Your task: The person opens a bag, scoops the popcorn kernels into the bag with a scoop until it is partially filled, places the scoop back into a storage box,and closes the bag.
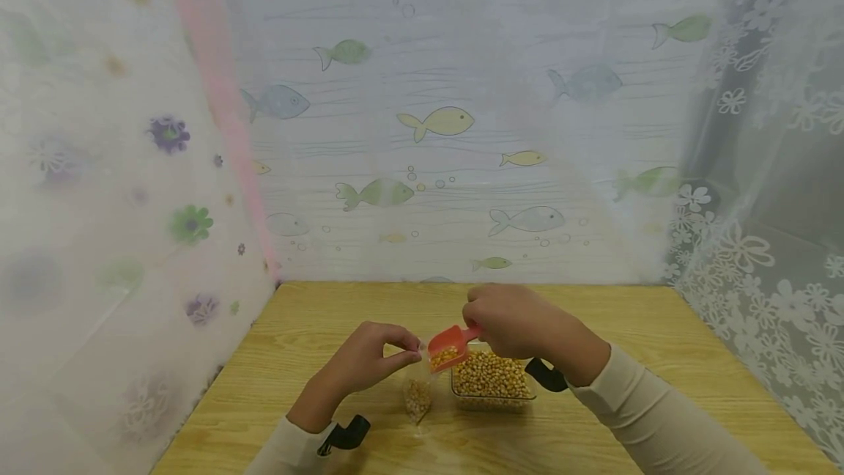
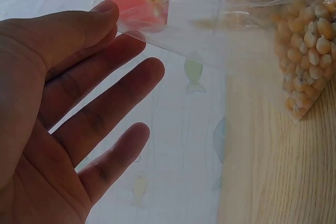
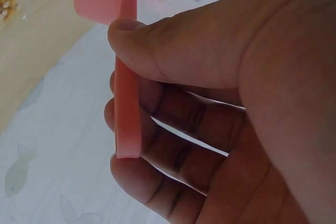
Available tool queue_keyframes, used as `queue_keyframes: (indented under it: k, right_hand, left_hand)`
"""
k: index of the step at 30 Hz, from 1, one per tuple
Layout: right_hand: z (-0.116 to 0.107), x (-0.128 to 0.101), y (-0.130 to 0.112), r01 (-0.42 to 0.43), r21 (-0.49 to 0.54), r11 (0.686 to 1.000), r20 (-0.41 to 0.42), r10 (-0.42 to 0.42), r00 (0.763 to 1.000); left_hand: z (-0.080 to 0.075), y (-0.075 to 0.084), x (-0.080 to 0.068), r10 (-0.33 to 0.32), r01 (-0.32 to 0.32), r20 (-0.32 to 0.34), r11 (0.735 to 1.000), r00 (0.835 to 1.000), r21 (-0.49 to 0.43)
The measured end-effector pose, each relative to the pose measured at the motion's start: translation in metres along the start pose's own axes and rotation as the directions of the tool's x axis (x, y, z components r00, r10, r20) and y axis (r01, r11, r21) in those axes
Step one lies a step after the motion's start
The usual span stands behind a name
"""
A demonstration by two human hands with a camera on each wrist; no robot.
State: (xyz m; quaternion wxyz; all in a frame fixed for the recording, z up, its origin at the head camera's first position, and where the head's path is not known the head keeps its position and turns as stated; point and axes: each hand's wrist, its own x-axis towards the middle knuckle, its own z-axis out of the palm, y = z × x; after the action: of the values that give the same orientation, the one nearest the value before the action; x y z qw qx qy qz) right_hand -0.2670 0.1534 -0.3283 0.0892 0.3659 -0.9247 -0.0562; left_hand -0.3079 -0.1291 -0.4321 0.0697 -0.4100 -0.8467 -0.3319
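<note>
Loaded scoop (image 1: 443, 341) up at the bag's mouth!

Head view first, and both my hands are busy! My left hand (image 1: 372, 359), at the scoop's nine o'clock, pinches the clear bag (image 1: 418, 387) by its top edge, and down at seven o'clock there's corn (image 1: 418, 409) gathered in the bottom. My right hand (image 1: 509, 321), out at two o'clock, grips the red scoop, tilted down towards the bag, kernels (image 1: 445, 358) riding in it! At four o'clock sits the clear container (image 1: 494, 404), heaped with yellow corn, on the wood-grain table (image 1: 330, 314).

Over to the left wrist: thumb and forefinger narrow on the plastic, the other three fingers (image 2: 110, 111) fanned wide! The scoop shows near twelve o'clock behind clear film; whether it's inside the mouth, I can't tell. The bagged corn bulges between two and three, the container peeking in at one.

Right wrist now: my thumb presses the handle (image 3: 127, 108), fingers curled round behind it! The scoop's head stands at eleven o'clock, corn showing at ten.
</note>
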Motion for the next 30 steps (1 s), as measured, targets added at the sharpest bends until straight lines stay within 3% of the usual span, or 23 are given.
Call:
queue_keyframes:
  k: [23, 30]
  right_hand:
    - [-0.017, 0.012, -0.012, 0.025, -0.100, 0.995, 0.050, -0.020, 0.999]
    - [-0.020, 0.011, -0.015, 0.063, -0.186, 0.981, 0.067, -0.051, 0.996]
  left_hand:
    - [0.001, -0.003, 0.001, 0.012, -0.012, 0.000, 1.000, 1.000, -0.001]
    - [0.001, -0.003, 0.001, 0.008, -0.008, 0.013, 1.000, 1.000, 0.002]
